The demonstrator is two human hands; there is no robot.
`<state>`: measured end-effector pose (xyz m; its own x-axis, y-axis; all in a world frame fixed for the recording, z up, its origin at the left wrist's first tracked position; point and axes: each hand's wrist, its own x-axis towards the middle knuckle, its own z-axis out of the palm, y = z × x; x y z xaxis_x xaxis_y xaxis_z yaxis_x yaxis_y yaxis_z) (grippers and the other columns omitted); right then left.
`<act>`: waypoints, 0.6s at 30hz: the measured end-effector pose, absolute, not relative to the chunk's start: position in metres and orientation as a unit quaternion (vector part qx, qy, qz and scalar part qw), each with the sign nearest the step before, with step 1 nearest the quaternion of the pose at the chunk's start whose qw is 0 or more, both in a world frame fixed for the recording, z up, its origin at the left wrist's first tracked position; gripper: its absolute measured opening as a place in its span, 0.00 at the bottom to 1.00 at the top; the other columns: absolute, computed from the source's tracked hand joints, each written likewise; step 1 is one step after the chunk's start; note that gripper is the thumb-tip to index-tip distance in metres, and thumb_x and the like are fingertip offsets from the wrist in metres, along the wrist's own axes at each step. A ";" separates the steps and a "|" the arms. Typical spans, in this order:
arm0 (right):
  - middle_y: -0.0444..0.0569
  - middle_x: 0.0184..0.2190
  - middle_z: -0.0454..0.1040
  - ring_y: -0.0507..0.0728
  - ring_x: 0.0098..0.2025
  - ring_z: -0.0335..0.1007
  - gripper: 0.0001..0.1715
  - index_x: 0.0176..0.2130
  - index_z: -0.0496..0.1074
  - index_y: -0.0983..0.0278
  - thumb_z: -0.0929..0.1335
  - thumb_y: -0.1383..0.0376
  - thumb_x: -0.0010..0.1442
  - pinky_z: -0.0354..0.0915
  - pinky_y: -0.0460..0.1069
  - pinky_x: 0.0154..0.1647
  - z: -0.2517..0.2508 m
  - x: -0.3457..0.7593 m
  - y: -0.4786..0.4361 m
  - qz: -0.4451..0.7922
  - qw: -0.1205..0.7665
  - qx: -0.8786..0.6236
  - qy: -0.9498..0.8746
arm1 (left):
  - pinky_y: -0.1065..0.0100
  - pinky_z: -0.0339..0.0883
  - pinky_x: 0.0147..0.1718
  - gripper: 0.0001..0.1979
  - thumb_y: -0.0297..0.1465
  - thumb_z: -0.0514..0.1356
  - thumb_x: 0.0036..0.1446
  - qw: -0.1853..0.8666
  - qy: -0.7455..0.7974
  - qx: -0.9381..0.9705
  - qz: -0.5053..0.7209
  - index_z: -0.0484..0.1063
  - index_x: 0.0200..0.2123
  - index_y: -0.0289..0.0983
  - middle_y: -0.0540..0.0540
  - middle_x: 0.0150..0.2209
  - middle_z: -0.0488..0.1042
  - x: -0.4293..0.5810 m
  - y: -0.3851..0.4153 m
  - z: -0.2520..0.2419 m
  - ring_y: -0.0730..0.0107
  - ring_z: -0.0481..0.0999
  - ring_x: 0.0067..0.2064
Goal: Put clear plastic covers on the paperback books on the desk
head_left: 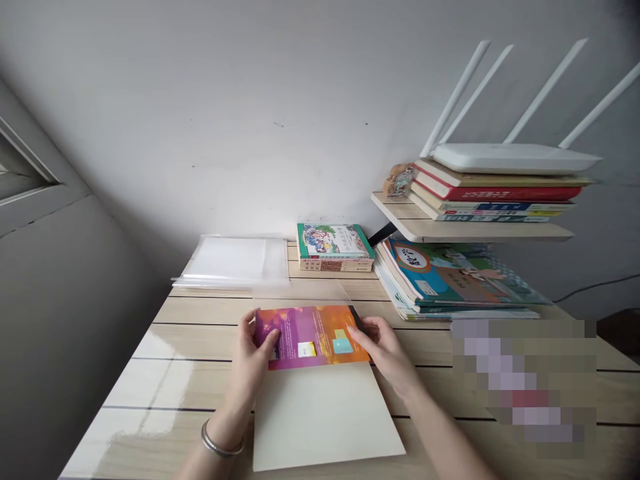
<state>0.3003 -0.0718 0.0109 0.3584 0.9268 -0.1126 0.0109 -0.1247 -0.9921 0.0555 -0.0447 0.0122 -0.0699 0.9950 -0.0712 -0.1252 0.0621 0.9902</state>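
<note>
Pale page nearest; left hand and right hand pinch the colourful panel, probably light, bendy, best held at its sides

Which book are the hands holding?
The rectangular cream-paged book with the purple-and-orange printed flap, between the left hand and right hand; the colourful stacked books lie untouched.

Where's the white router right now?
In the head view, the white router is at upper right, on top of the book stack on the raised shelf.
</note>
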 end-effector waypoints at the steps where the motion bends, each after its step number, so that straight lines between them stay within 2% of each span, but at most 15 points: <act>1: 0.48 0.32 0.74 0.59 0.37 0.70 0.24 0.31 0.70 0.61 0.74 0.48 0.43 0.66 0.52 0.38 0.011 0.302 -0.073 0.414 0.533 -0.628 -0.387 | 0.62 0.70 0.42 0.29 0.40 0.65 0.49 0.523 0.500 0.437 0.534 0.59 0.52 0.40 0.41 0.46 0.74 0.055 -0.045 0.010 0.62 0.75 0.46; 3: 0.50 0.33 0.73 0.60 0.37 0.69 0.23 0.27 0.70 0.62 0.72 0.46 0.45 0.65 0.51 0.37 0.012 0.302 -0.074 0.431 0.513 -0.607 -0.428 | 0.62 0.70 0.43 0.29 0.40 0.65 0.50 0.518 0.498 0.441 0.538 0.59 0.52 0.40 0.41 0.46 0.73 0.055 -0.044 0.007 0.62 0.75 0.46; 5: 0.51 0.36 0.73 0.60 0.39 0.69 0.22 0.27 0.71 0.63 0.71 0.46 0.48 0.65 0.50 0.38 0.014 0.301 -0.074 0.465 0.503 -0.570 -0.454 | 0.61 0.70 0.42 0.29 0.40 0.65 0.49 0.514 0.500 0.440 0.541 0.59 0.51 0.40 0.41 0.46 0.73 0.055 -0.043 0.005 0.61 0.75 0.47; 8: 0.47 0.29 0.71 0.57 0.33 0.66 0.23 0.26 0.69 0.62 0.68 0.45 0.51 0.63 0.49 0.33 0.011 0.295 -0.071 0.470 0.519 -0.564 -0.437 | 0.61 0.71 0.41 0.30 0.40 0.66 0.48 0.516 0.502 0.437 0.539 0.59 0.52 0.40 0.41 0.46 0.73 0.055 -0.043 0.004 0.59 0.75 0.47; 11: 0.42 0.22 0.62 0.53 0.26 0.58 0.26 0.22 0.62 0.61 0.67 0.44 0.51 0.58 0.47 0.27 0.001 0.292 -0.066 0.415 0.531 -0.595 -0.438 | 0.61 0.71 0.41 0.29 0.40 0.65 0.49 0.515 0.500 0.440 0.540 0.59 0.52 0.40 0.41 0.45 0.73 0.055 -0.044 0.006 0.59 0.75 0.47; 14: 0.39 0.20 0.53 0.50 0.23 0.49 0.28 0.20 0.54 0.60 0.68 0.44 0.50 0.51 0.46 0.24 -0.010 0.291 -0.062 0.344 0.521 -0.629 -0.463 | 0.61 0.70 0.42 0.29 0.39 0.65 0.49 0.508 0.511 0.445 0.531 0.59 0.52 0.40 0.42 0.45 0.73 0.055 -0.045 0.009 0.60 0.75 0.46; 18: 0.38 0.20 0.50 0.50 0.23 0.47 0.27 0.19 0.51 0.60 0.67 0.47 0.49 0.49 0.46 0.24 -0.015 0.290 -0.062 0.320 0.508 -0.643 -0.475 | 0.63 0.70 0.38 0.27 0.37 0.64 0.49 0.493 0.555 0.446 0.500 0.61 0.51 0.39 0.43 0.42 0.74 0.055 -0.048 0.011 0.62 0.76 0.43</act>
<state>0.2904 -0.0619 -0.0147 0.3440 0.9362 0.0719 0.2866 -0.0317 -0.9575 0.0555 -0.0476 0.0114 -0.1166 0.9880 -0.1014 0.0022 0.1024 0.9947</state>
